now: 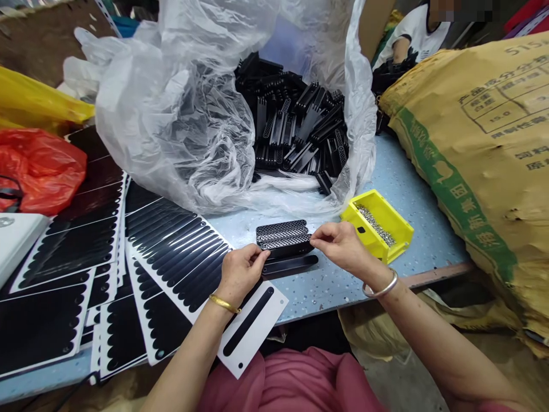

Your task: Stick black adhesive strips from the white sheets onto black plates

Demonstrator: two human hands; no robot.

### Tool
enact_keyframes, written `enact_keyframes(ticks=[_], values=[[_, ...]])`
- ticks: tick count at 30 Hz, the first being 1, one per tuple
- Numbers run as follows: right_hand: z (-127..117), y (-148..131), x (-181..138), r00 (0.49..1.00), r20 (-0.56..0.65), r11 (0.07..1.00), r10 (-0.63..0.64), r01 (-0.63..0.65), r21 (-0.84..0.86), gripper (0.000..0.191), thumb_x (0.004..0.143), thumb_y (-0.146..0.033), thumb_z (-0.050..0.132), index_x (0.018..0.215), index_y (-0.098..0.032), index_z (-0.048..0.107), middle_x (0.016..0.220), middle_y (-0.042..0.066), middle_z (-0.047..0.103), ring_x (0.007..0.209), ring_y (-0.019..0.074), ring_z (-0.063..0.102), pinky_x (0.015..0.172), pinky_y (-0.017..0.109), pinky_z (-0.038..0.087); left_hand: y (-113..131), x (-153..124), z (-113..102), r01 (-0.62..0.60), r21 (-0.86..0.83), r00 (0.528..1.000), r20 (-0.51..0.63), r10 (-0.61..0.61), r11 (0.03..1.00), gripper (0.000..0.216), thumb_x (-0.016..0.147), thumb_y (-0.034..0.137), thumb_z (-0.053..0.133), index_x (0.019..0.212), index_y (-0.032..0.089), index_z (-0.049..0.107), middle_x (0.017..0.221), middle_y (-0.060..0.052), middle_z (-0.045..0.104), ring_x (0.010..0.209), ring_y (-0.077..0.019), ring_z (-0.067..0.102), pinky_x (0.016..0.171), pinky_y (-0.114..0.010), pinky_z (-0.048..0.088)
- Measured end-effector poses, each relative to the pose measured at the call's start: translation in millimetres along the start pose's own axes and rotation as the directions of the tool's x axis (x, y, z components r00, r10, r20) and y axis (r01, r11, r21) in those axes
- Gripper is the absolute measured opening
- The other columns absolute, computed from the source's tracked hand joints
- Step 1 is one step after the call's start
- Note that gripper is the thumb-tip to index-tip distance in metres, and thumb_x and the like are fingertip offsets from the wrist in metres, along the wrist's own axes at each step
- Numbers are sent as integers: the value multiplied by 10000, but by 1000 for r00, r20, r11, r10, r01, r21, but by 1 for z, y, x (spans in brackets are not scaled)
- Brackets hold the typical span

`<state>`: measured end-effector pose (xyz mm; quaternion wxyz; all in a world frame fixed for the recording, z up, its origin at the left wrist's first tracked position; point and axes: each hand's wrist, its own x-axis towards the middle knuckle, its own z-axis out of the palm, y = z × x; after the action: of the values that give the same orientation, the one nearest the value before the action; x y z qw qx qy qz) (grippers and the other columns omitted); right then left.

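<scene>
My left hand point(238, 269) and my right hand point(341, 243) pinch the two ends of a black perforated plastic part point(283, 243) just above the table. A second perforated part point(281, 227) lies right behind it. Under the held part a long black adhesive strip point(291, 265) lies flat. Below my left hand is a white backing sheet point(253, 323) with one black strip left on it.
A big clear plastic bag point(180, 114) full of black parts point(295, 126) stands behind my hands. A yellow bin point(386, 214) of small metal pieces sits right. Sheets of black strips point(171, 252) cover the left. A large brown sack point(484, 154) fills the right. Another person point(412, 34) sits far back.
</scene>
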<state>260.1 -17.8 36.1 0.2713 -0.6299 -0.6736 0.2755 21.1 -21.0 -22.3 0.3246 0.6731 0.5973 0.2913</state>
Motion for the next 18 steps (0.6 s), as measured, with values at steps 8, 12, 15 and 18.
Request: enact_keyframes(ticks=[8, 12, 15, 18], values=[[15, 22, 8, 966, 22, 914, 259, -252, 318, 144, 598, -220, 705, 714, -138, 683, 505, -11, 600, 448, 111, 501, 448, 245, 389, -1, 1, 0, -2, -12, 1000, 12, 2, 1000, 301, 819, 421, 587, 637, 189, 646, 451, 42, 513, 463, -107, 460, 523, -236, 322], [19, 23, 7, 948, -4, 895, 319, -300, 331, 164, 562, -193, 709, 691, -163, 612, 467, -50, 542, 430, 101, 478, 441, 234, 374, -2, 1, 0, -7, -13, 1000, 15, 7, 1000, 304, 822, 423, 587, 638, 190, 651, 460, 43, 512, 467, -105, 460, 525, -235, 327], [21, 23, 7, 942, -16, 894, 337, -314, 321, 161, 542, -162, 704, 618, -183, 564, 465, -54, 532, 434, 102, 477, 438, 233, 369, -1, 1, -1, -4, -12, 1000, 22, 4, 1000, 307, 823, 426, 588, 639, 189, 651, 459, 42, 510, 467, -105, 460, 525, -234, 331], [23, 22, 8, 941, -26, 899, 336, -313, 307, 163, 541, -147, 702, 591, -188, 553, 470, -54, 525, 439, 102, 474, 438, 233, 365, 0, 1, -1, 7, -12, 999, 32, -6, 1000, 310, 826, 429, 585, 640, 190, 650, 457, 38, 525, 467, -107, 470, 527, -234, 339]])
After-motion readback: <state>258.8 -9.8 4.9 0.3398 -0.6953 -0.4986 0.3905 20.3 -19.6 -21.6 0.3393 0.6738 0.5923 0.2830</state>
